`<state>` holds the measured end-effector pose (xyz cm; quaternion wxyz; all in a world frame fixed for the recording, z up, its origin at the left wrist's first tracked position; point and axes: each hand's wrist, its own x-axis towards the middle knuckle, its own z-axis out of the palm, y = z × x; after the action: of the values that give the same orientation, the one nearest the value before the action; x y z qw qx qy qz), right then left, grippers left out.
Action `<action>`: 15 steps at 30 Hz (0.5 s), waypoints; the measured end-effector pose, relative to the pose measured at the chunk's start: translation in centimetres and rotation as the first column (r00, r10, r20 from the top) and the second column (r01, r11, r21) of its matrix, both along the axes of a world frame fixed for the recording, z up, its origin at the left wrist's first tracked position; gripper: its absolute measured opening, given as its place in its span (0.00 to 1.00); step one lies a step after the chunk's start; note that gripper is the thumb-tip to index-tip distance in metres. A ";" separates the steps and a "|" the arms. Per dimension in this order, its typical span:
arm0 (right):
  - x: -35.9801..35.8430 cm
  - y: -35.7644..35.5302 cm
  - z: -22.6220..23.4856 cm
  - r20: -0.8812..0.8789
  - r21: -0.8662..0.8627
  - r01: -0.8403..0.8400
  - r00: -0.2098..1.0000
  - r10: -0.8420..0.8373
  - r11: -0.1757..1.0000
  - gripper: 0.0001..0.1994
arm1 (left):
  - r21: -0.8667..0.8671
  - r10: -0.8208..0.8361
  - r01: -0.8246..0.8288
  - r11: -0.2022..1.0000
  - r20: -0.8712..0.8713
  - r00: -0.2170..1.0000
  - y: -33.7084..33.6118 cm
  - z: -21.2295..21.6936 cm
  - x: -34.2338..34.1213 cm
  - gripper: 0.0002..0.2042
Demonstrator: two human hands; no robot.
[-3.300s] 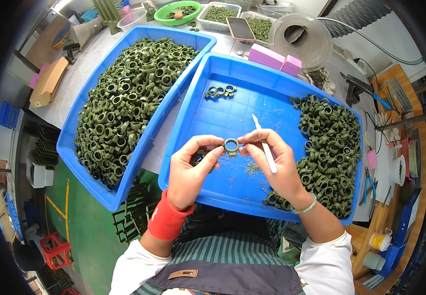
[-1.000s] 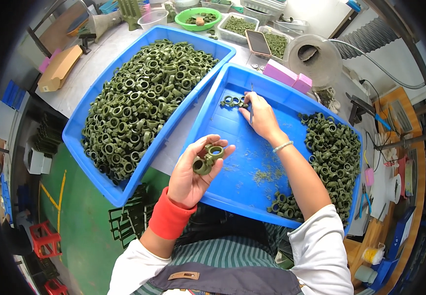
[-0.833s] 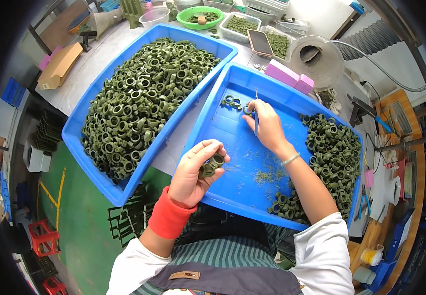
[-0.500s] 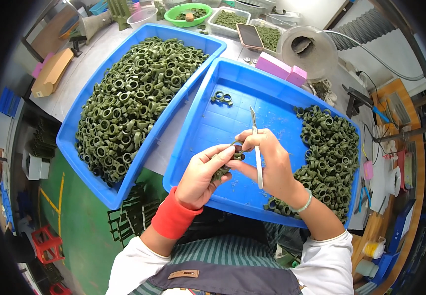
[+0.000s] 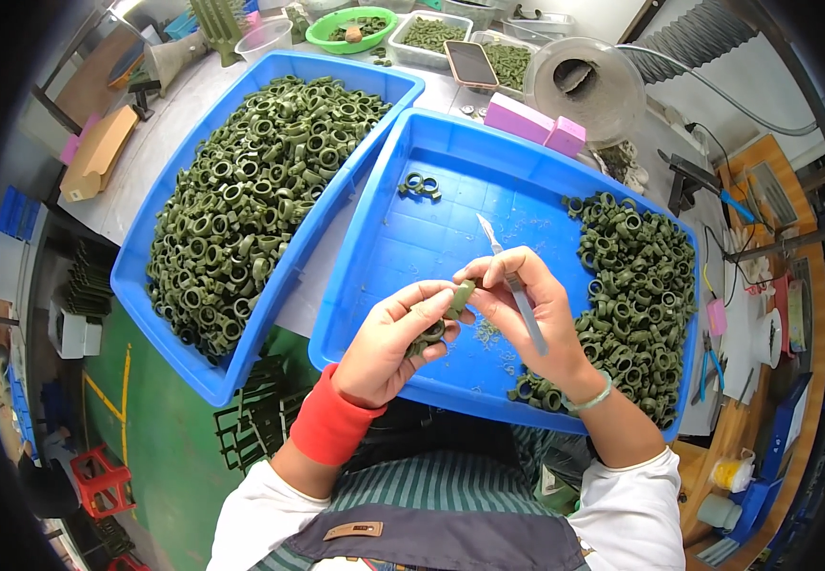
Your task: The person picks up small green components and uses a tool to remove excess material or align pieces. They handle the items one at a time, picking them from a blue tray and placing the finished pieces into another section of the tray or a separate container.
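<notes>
A big blue tray (image 5: 160,285) is sitting far left of the hands, and it is holding a tall heap of green rings (image 5: 250,200). Its right wall is touching the second blue tray (image 5: 403,238), the one under the hands.

The left hand (image 5: 388,343) is hanging over the near part of that second tray, just above its front edge. Its fingers are curling in and pressing together around some green rings; a few are sitting in the palm. Its fingertips are pinching one green piece (image 5: 460,298) and holding it up. A red wristband (image 5: 329,428) is wrapping the wrist.

The right hand (image 5: 536,319) is right beside the left hand, and its fingertips are touching the same green piece. It is also gripping a thin knife (image 5: 512,285) under the thumb, with the blade pointing away toward the far side of the tray.

The tray floor beyond the hands is mostly bare blue, so there is open room there. Three small rings (image 5: 420,185) are lying alone near the far wall. Little green shavings (image 5: 488,333) are lying just under the hands.

To the right of the hands, another pile of rings (image 5: 636,295) is filling the right side of the tray, reaching up to its right wall and near front corner.
</notes>
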<state>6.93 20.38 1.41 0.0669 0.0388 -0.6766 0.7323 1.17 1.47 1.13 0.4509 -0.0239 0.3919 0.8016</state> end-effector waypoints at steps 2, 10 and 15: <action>0.1 -0.1 0.0 -0.025 0.015 0.011 1.000 -0.011 1.000 0.06 | 0.015 0.019 -0.020 1.000 0.050 0.999 0.0 0.0 0.0 0.10; 0.0 0.0 0.2 0.004 0.050 0.051 0.999 -0.052 0.997 0.08 | -0.114 0.207 -0.264 0.958 -0.364 0.908 0.0 -0.6 0.2 0.06; 0.2 -0.6 0.2 0.002 0.094 0.070 0.997 -0.071 0.993 0.09 | -0.217 0.072 -0.248 0.944 -0.598 0.798 -0.1 -0.5 0.3 0.05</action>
<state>7.08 19.80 1.63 0.0892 0.0161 -0.7114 0.6969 1.52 1.36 0.68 0.2307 0.1248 0.6186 0.7406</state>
